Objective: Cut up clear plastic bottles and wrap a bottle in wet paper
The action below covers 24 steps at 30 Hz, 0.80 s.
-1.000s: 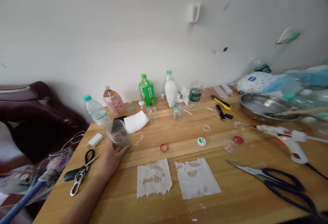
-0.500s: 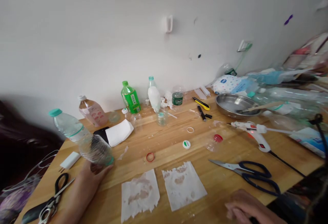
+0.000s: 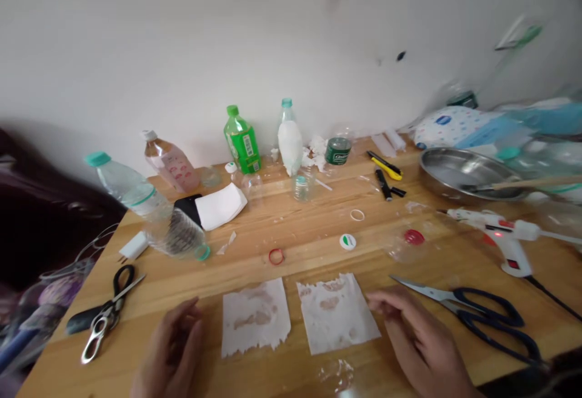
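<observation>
Two torn-edged, damp-looking pieces of white tissue lie side by side in front of me, the left tissue (image 3: 236,340) and the right tissue (image 3: 336,328). My left hand (image 3: 175,349) hovers just left of the left tissue, thumb and fingers loosely curved and apart, holding nothing. My right hand (image 3: 418,337) is at the right edge of the other tissue, fingers bent and empty; whether its fingertips touch the tissue I cannot tell. A clear plastic bottle (image 3: 152,216) with a teal cap stands beyond my left hand. Large dark-handled scissors (image 3: 477,307) lie right of my right hand.
A hot glue gun (image 3: 504,234), a steel bowl (image 3: 468,170) and a yellow cutter (image 3: 386,166) are to the right. Small scissors (image 3: 107,319) lie at left. A green bottle (image 3: 242,143) and a pink-labelled bottle (image 3: 171,164) stand near the wall.
My left hand has let go of the clear bottle and come to the left tissue. My right hand has moved up and left to the right tissue. The view has shifted.
</observation>
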{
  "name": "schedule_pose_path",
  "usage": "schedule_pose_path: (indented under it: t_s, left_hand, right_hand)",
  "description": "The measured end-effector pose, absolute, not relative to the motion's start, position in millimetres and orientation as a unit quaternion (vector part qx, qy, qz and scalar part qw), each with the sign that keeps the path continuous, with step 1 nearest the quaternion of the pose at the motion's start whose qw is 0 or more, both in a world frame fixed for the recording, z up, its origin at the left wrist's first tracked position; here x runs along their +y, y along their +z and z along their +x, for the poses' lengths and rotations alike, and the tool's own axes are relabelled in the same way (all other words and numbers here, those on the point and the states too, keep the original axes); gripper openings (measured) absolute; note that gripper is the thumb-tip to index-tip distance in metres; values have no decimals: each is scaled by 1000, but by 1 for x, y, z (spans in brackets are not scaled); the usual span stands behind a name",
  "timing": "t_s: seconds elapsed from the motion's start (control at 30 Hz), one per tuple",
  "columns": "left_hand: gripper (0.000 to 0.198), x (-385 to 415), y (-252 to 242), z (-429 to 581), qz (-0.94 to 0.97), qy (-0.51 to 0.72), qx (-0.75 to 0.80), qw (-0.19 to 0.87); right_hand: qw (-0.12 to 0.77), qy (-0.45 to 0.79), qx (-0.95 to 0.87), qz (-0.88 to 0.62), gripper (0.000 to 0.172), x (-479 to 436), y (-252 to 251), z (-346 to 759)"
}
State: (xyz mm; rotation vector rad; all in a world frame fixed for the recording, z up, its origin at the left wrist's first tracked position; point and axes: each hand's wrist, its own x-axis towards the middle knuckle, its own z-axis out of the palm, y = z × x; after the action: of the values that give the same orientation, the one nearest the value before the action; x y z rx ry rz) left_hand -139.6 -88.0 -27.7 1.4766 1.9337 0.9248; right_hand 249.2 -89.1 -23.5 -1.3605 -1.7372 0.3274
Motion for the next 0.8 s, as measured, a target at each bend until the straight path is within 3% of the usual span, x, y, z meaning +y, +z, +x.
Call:
schedule_pose_path:
  t_s: [0.2, 0.43, 0.67, 0.8]
  left_hand:
    - [49, -85, -16, -133, 552, 331, 723, 250]
    - [55, -80, -6, -131, 522, 335, 747, 238]
    - [46, -80, -10, -136, 579, 275, 721, 263]
    - [42, -82, -6, -133, 575, 302, 701, 295]
  right_hand:
    - [444, 108, -647, -610, 18, -90, -34, 251]
    - [442, 107, -657, -601, 17, -89, -32, 253]
    - [408, 150, -698, -569, 24, -90, -28, 249]
    - [419, 135, -721, -534, 22, -92, -24, 244]
